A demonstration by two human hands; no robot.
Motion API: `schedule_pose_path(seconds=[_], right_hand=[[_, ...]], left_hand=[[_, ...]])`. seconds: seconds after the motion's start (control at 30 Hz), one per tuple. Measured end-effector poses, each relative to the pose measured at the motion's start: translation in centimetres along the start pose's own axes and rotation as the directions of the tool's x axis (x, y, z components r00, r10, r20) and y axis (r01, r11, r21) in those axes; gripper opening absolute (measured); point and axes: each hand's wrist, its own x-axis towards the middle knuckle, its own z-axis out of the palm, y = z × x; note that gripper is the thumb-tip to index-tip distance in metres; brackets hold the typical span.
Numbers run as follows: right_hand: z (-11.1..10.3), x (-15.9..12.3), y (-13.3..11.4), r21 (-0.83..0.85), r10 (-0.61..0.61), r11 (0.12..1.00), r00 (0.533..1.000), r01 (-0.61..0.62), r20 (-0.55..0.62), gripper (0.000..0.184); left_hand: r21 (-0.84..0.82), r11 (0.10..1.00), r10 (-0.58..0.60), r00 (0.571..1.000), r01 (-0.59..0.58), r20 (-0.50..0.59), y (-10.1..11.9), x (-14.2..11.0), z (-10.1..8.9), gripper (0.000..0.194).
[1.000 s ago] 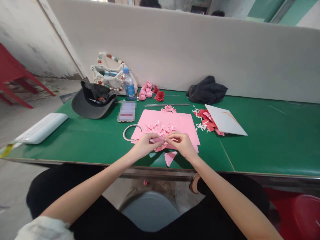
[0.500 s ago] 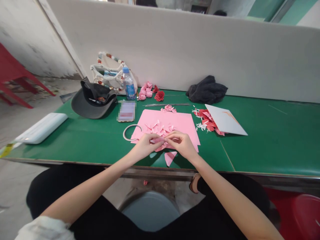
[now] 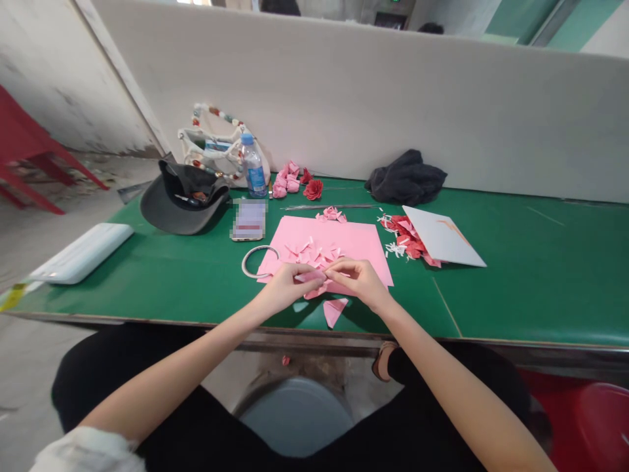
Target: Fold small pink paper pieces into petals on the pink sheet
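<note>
The left grip [image 3: 284,288] and right grip [image 3: 358,280] are both clenching a small pink paper piece [image 3: 309,276], hovering just above a pink paper sheet [image 3: 314,239] on the green tabletop [image 3: 535,262].

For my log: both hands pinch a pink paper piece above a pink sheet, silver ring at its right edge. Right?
No: the head view shows the silver ring at the left edge of the pink sheet. The left hand and right hand pinch the pink paper piece.
</note>
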Motion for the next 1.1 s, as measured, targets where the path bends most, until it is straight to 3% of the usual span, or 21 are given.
schedule_pose_path(seconds=[0.13,0.37,0.6,0.87,1.1], right_hand=[[0.7,-0.1,0.3,0.014,-0.002,1.0,0.998,0.003,-0.063,0.019],[1.5,-0.5,0.3,-0.122,-0.091,0.99,0.987,0.075,-0.135,0.015],[0.3,-0.3,0.0,-0.111,-0.08,0.991,0.996,0.076,-0.031,0.014],[0.1,-0.6,-0.7,-0.305,-0.169,0.936,0.984,0.177,0.053,0.014],[-0.3,-0.4,-0.8,-0.261,-0.101,0.957,0.988,0.128,0.114,0.012]], left_hand=[[0.019,1.0,-0.009,1.0,0.009,-0.014,0.1,0.0,0.0,0.032],[0.049,0.999,-0.01,0.999,0.012,-0.035,-0.2,0.2,0.1,0.026],[0.008,1.0,-0.008,1.0,0.008,-0.012,0.2,0.1,-0.1,0.03],[0.029,0.998,-0.049,0.998,0.048,0.044,0.2,0.0,-0.1,0.031],[-0.006,0.997,-0.071,0.99,0.073,0.124,0.2,0.0,-0.3,0.03]])
